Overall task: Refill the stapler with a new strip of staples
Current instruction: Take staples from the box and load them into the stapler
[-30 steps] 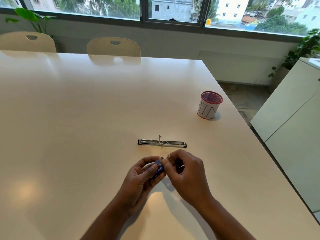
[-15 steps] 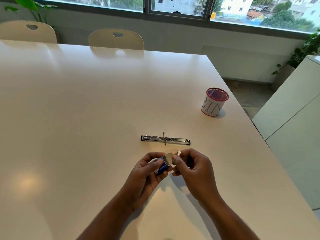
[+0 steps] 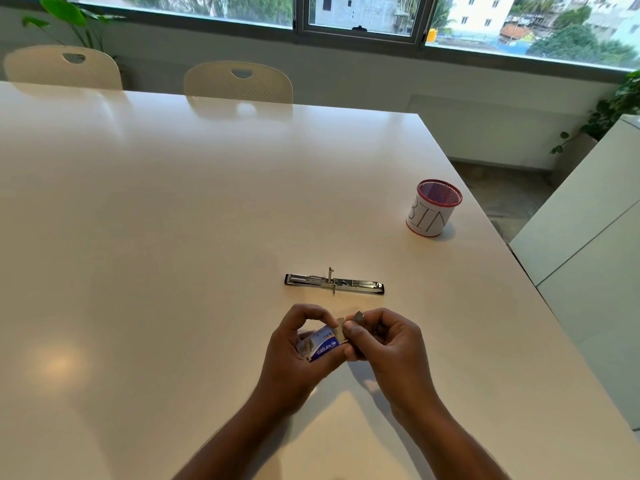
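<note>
A black and metal stapler point(image 3: 334, 283) lies opened flat on the white table point(image 3: 173, 220), its length running left to right. Just in front of it, my left hand point(image 3: 298, 355) grips a small blue and white staple box point(image 3: 322, 345) with its end flap open. My right hand point(image 3: 384, 344) is closed at the box's open end, thumb and fingers pinching a small silvery strip of staples point(image 3: 359, 317) beside the flap. Most of that strip is hidden by my fingers.
A red mesh cup point(image 3: 433, 208) wrapped in paper marked BIN stands at the right, near the table's edge. Two cream chairs point(image 3: 239, 83) are tucked in at the far side. A white cabinet point(image 3: 588, 244) stands to the right of the table.
The box's flap has come open and the box has turned, showing its printed side. My right fingers have drawn a silvery piece out at the open end. The stapler has not moved.
</note>
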### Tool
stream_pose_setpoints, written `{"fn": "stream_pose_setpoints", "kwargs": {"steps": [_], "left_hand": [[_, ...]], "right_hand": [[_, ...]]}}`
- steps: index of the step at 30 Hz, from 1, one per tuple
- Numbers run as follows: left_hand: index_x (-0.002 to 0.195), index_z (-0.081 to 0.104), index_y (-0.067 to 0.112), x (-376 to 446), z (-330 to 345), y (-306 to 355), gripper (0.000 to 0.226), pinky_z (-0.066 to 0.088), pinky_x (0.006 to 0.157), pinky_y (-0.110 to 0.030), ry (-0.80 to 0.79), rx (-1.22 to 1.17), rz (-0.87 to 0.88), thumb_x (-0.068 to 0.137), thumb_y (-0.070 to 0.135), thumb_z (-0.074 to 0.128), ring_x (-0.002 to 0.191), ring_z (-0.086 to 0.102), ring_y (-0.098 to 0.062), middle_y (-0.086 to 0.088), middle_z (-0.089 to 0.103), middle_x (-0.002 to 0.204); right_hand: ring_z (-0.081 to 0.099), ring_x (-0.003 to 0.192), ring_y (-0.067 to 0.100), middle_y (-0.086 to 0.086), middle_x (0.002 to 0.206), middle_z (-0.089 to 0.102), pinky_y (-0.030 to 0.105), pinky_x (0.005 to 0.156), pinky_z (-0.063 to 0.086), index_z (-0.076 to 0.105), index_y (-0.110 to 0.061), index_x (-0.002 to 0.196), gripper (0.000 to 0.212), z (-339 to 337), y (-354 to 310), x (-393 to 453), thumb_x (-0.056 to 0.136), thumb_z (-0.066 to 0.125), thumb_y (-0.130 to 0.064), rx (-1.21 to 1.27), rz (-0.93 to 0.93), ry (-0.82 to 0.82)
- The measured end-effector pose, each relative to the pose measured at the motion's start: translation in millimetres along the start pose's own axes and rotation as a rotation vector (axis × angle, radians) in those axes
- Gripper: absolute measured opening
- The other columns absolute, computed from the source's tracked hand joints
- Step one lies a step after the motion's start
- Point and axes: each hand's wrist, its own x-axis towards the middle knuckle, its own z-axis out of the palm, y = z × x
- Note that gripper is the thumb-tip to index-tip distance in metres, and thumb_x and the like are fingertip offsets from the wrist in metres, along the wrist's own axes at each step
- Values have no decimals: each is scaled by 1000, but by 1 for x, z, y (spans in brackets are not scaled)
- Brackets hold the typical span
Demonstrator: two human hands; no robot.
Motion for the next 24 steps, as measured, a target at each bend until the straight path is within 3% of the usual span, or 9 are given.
{"fn": "stream_pose_setpoints", "kwargs": {"steps": [9, 14, 15, 18, 20, 24], "left_hand": [[90, 62, 15, -4, 6, 0, 19, 51, 55, -22, 165, 169, 138, 79, 28, 70, 60, 64, -22, -2, 65, 82], [89, 60, 12, -2, 3, 0, 20, 55, 59, -28, 102, 157, 139, 80, 29, 66, 67, 63, -18, 1, 64, 85], [91, 59, 11, -2, 2, 1, 23, 56, 60, -32, 61, 136, 123, 81, 30, 68, 70, 64, -21, 2, 64, 89], [102, 56, 13, -2, -2, -1, 35, 60, 69, -44, -51, 158, 97, 83, 36, 75, 81, 66, -25, 7, 63, 97], [106, 53, 15, -4, -3, -2, 44, 60, 70, -43, -75, 189, 86, 81, 40, 78, 84, 66, -23, 8, 62, 96], [105, 51, 18, -4, -2, -3, 46, 59, 69, -31, -83, 205, 82, 78, 39, 82, 86, 66, -19, 12, 62, 97]], "right_hand": [[76, 72, 28, 8, 78, 77, 28, 65, 62, 76, -18, 87, 6, 2, 3, -12, 90, 77, -12, 6, -86, -75], [75, 75, 28, 7, 86, 77, 29, 68, 61, 77, -19, 88, 7, 2, 4, -11, 90, 78, -12, 27, -95, -119], [74, 76, 27, 9, 87, 77, 30, 69, 61, 78, -17, 89, 2, 1, 2, -11, 88, 78, -16, 59, -80, -129], [72, 78, 28, 15, 86, 76, 39, 76, 62, 79, -12, 88, 14, -3, 1, -7, 83, 81, -26, 174, 37, -153], [70, 83, 32, 20, 89, 74, 41, 79, 60, 77, -8, 87, 17, -7, 3, -4, 84, 83, -24, 263, 160, -209], [71, 82, 28, 21, 93, 71, 29, 69, 60, 74, -2, 88, 17, -12, 4, -1, 85, 82, -17, 377, 264, -280]]}}
